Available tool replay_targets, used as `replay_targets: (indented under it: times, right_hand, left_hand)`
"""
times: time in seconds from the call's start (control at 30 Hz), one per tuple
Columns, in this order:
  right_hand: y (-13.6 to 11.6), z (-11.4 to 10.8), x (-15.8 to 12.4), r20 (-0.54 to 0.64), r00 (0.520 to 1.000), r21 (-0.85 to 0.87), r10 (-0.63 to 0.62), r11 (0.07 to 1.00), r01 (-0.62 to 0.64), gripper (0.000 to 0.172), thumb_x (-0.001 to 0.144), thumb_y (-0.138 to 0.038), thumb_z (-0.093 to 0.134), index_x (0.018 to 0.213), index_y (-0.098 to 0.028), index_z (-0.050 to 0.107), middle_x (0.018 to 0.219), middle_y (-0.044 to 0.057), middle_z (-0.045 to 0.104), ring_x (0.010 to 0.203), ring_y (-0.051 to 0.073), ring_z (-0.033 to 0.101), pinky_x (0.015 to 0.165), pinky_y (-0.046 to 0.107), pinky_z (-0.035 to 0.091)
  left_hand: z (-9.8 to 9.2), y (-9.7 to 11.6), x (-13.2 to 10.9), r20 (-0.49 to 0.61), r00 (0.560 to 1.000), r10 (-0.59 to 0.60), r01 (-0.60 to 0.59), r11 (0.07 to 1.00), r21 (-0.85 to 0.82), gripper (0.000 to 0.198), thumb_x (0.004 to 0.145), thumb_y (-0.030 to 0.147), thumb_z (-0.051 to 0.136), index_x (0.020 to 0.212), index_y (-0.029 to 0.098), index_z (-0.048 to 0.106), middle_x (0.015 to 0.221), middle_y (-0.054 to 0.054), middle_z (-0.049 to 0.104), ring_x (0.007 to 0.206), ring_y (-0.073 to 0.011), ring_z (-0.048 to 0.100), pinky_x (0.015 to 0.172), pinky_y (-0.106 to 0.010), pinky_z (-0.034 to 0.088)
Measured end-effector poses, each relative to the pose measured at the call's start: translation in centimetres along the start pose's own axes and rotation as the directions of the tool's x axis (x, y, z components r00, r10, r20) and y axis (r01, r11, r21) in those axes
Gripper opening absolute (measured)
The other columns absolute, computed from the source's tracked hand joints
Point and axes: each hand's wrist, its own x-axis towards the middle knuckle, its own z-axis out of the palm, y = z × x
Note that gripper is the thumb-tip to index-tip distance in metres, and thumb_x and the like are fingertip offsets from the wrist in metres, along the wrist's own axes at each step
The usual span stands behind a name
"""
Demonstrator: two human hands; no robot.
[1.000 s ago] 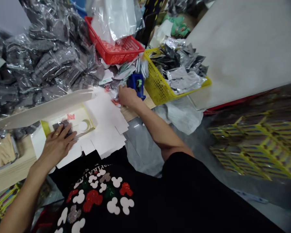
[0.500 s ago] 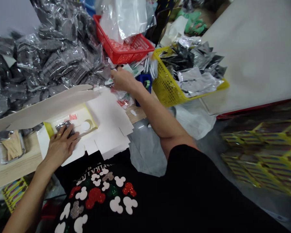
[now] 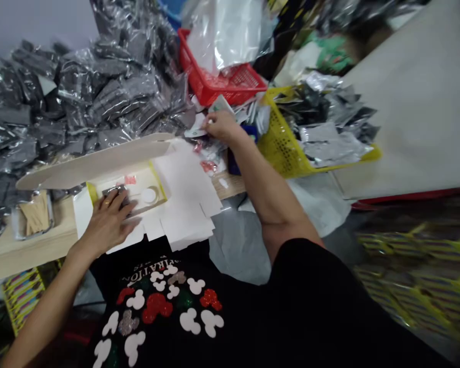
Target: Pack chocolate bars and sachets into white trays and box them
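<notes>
My left hand [image 3: 113, 219] lies inside an open white box [image 3: 159, 176] with yellow edges, its fingers spread over a small dark plastic-wrapped packet [image 3: 117, 192]. Beside that packet in the box are a round white piece [image 3: 149, 195] and a small pink sachet [image 3: 130, 180]. Farther right, my right hand [image 3: 222, 127] has its thumb and fingers pinched on a small white packet [image 3: 197, 128] with green print. Part of that packet is hidden by the fingers. Another pale packet [image 3: 221, 105] stands just behind this hand.
Grey items in clear bags [image 3: 115, 97] are heaped along the back. A red basket [image 3: 203, 84] holds pink sachets, and a yellow basket [image 3: 281, 145] holds silvery packets. Wooden sticks [image 3: 36, 212] lie in a clear tray at left. Stacked yellow-edged boxes [image 3: 410, 276] stand at right.
The view has shifted, so most things appear farther right. More of the white packet shows at my right fingers. My left hand stays on the dark packet in the box.
</notes>
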Motion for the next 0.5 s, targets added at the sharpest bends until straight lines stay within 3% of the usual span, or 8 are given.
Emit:
replay_targets:
  times: [0.13,0.23,0.33,0.43,0.5]
  right_hand:
    - [-3.2,0.9,-1.9,0.014,0.989,-0.406,-0.146,0.903,0.139,0.038,0.101,-0.022,0.054,0.132,-0.005,0.069,0.125,0.025,0.068,0.117,0.037,0.064,0.1,0.047,0.05]
    - [-4.9,2.3,-3.0,0.041,0.986,-0.521,-0.161,0.838,0.159,0.044,0.102,-0.017,0.048,0.14,-0.002,0.063,0.141,0.031,0.058,0.124,0.039,0.06,0.101,0.047,0.048]
    - [-4.8,2.5,-2.8,0.013,0.988,-0.512,-0.153,0.848,0.138,0.04,0.106,-0.017,0.042,0.134,0.0,0.066,0.143,0.032,0.057,0.123,0.037,0.059,0.102,0.046,0.049]
    - [-3.6,1.3,-1.8,-0.012,0.993,-0.388,-0.12,0.916,0.106,0.032,0.103,-0.02,0.054,0.124,-0.003,0.071,0.134,0.027,0.064,0.112,0.03,0.063,0.099,0.043,0.051]
    - [-2.6,0.3,-1.2,0.029,0.996,-0.284,-0.085,0.955,0.09,0.024,0.099,-0.02,0.058,0.11,-0.005,0.075,0.112,0.018,0.072,0.101,0.024,0.065,0.097,0.04,0.052]
  left_hand:
    - [-1.1,0.6,2.2,-0.118,0.992,0.046,-0.065,0.983,-0.169,0.041,0.11,0.033,0.044,0.14,0.022,0.07,0.145,-0.012,0.072,0.137,-0.032,0.066,0.117,-0.056,0.054]
    - [-1.1,1.5,4.8,0.04,0.998,0.048,-0.04,0.984,-0.175,0.04,0.107,0.023,0.045,0.138,0.023,0.071,0.133,-0.011,0.075,0.119,-0.0299,0.074,0.104,-0.049,0.06]
    - [-0.5,1.8,6.7,0.203,0.978,0.046,-0.011,0.986,-0.168,0.04,0.104,0.026,0.057,0.142,0.026,0.067,0.137,-0.011,0.071,0.118,-0.0313,0.073,0.098,-0.047,0.059]
    - [-0.1,1.7,7.5,0.168,0.985,0.035,-0.007,0.987,-0.161,0.031,0.101,0.029,0.066,0.131,0.025,0.068,0.14,-0.01,0.068,0.122,-0.031,0.071,0.1,-0.045,0.057]
    - [0.2,1.6,7.8,0.145,0.987,0.064,-0.039,0.985,-0.171,0.024,0.098,0.031,0.071,0.12,0.023,0.068,0.135,-0.01,0.069,0.123,-0.0315,0.069,0.1,-0.045,0.056]
